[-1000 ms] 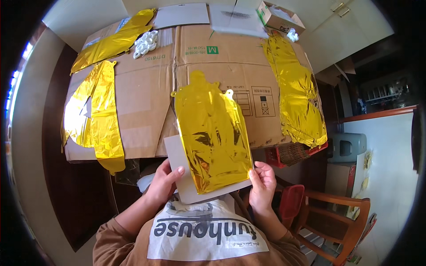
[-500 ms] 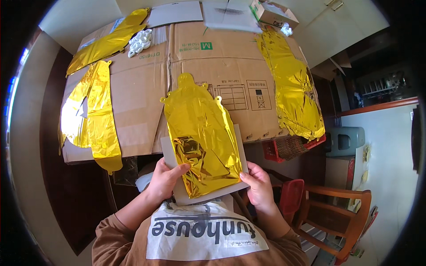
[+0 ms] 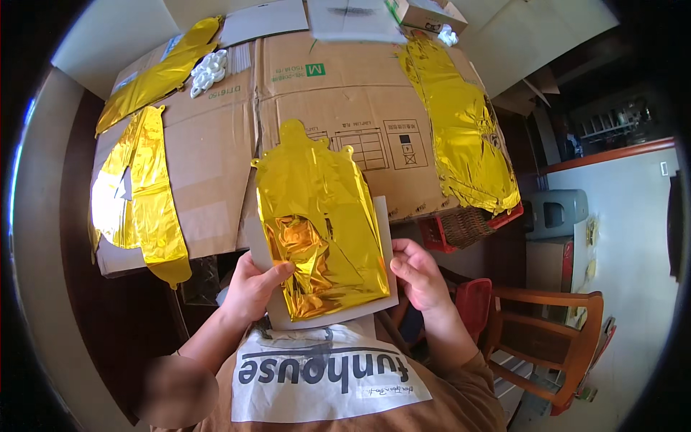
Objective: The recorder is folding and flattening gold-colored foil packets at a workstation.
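Observation:
A flat gold foil balloon [image 3: 317, 194] lies on a grey board [image 3: 393, 277] in front of me, its narrow tabbed end reaching over the cardboard. My left hand [image 3: 252, 286] grips the left side, with its thumb pressed on the foil and its fingers hidden under the board. At the board's right edge is my right hand [image 3: 422, 276], thumb and forefinger close to the rim; its other fingers are partly hidden. Crumpled, shiny folds run down the balloon's lower left part.
Flattened cardboard [image 3: 209, 151] covers the table. More gold foil balloons lie at left [image 3: 147, 194], far left [image 3: 162, 75] and right [image 3: 468, 129]. A white bundle [image 3: 209, 72], white board [image 3: 263, 20] and open box [image 3: 428, 14] sit at the back. A wooden chair [image 3: 547, 295] stands right.
My right hand has moved up along the board's edge, and its thumb has come off the foil. The left hand keeps its hold. The whole view has shifted slightly.

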`<state>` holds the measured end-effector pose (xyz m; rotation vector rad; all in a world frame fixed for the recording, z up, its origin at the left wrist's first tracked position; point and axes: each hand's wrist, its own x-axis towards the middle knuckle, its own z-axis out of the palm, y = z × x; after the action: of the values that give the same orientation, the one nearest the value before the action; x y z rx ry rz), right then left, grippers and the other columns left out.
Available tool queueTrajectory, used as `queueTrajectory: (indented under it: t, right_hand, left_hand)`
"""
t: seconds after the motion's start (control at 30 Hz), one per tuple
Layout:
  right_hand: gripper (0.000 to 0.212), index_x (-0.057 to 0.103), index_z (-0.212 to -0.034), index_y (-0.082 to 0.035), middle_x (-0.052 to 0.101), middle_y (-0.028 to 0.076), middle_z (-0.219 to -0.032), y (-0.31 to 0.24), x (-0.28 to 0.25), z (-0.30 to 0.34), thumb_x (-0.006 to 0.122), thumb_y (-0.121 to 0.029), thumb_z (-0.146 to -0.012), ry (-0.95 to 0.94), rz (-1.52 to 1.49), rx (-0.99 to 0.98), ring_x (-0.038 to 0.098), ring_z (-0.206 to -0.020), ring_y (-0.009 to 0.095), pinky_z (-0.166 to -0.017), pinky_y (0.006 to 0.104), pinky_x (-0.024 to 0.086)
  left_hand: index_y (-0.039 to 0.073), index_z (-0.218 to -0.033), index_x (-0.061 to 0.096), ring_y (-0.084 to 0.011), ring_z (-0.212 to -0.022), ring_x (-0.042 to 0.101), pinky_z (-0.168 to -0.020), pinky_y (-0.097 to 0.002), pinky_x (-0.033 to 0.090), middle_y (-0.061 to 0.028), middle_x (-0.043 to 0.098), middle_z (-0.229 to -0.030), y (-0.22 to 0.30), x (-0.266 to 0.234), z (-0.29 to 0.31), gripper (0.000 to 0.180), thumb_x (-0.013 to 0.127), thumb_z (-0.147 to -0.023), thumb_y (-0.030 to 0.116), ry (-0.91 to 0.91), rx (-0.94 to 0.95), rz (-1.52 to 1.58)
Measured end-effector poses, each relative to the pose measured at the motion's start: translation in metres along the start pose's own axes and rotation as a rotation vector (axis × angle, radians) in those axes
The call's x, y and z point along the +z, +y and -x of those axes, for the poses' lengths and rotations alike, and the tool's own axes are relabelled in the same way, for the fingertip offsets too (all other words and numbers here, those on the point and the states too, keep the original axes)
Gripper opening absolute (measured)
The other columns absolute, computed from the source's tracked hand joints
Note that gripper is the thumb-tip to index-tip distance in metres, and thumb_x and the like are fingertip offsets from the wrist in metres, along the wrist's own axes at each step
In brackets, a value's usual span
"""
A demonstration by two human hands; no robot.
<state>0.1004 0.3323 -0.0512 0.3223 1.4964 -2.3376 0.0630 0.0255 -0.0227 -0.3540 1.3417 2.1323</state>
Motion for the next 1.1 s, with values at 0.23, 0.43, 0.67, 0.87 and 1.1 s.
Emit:
queueTrajectory:
  t: [0.23, 0.43, 0.67, 0.87, 1.1]
  right_hand:
    - [0.062, 0.042, -0.141, 0.002, 0.069, 0.01, -0.114, -0.037, 0.024, -0.036, 0.076, -0.006, -0.09, -0.035, 0.074, -0.128, 0.065, -0.102, 0.012, -0.093, 0.0281, 0.051]
    - [0.085, 0.022, -0.16, -0.007, 0.068, 0.012, -0.12, -0.027, 0.025, -0.035, 0.072, 0.001, -0.092, -0.088, 0.083, -0.173, 0.065, -0.101, 0.011, -0.089, 0.026, 0.052]
    - [0.082, 0.019, -0.163, -0.01, 0.065, 0.011, -0.132, -0.022, 0.03, -0.028, 0.065, 0.005, -0.096, -0.127, 0.11, -0.299, 0.063, -0.113, 0.012, -0.098, 0.0265, 0.048]
    - [0.06, 0.045, -0.153, -0.005, 0.064, 0.006, -0.132, -0.023, 0.022, -0.023, 0.066, 0.003, -0.097, -0.155, 0.223, -0.295, 0.06, -0.114, 0.009, -0.097, 0.0246, 0.048]
    - [0.049, 0.056, -0.139, 0.0, 0.069, 0.007, -0.12, -0.04, 0.021, -0.016, 0.069, 0.006, -0.092, -0.173, 0.251, -0.173, 0.066, -0.104, 0.009, -0.09, 0.024, 0.053]
  left_hand:
    - [-0.004, -0.123, 0.065, -0.0155, -0.103, 0.068, -0.094, -0.0318, 0.054, -0.009, 0.072, -0.116, 0.009, 0.003, 0.0, 0.028, 0.066, -0.095, 0.001, -0.067, -0.064, -0.057]
    - [-0.002, -0.14, 0.052, -0.0177, -0.115, 0.065, -0.1, -0.0326, 0.052, -0.011, 0.066, -0.126, 0.027, -0.017, -0.008, 0.057, 0.075, -0.088, 0.001, -0.14, 0.055, 0.06]
    - [0.003, -0.153, 0.039, -0.0176, -0.123, 0.059, -0.107, -0.0338, 0.047, -0.0111, 0.058, -0.137, 0.051, 0.004, -0.008, 0.077, 0.073, -0.085, -0.01, -0.21, 0.387, -0.246]
    - [0.002, -0.144, 0.05, -0.0114, -0.119, 0.06, -0.104, -0.0302, 0.05, -0.0071, 0.063, -0.131, 0.054, -0.009, -0.005, 0.062, 0.071, -0.088, -0.011, -0.216, 0.309, -0.487]
    - [-0.003, -0.138, 0.052, -0.0104, -0.109, 0.065, -0.098, -0.0265, 0.053, -0.0075, 0.068, -0.121, 0.064, -0.001, 0.002, 0.054, 0.071, -0.088, -0.011, -0.19, 0.165, -0.37]
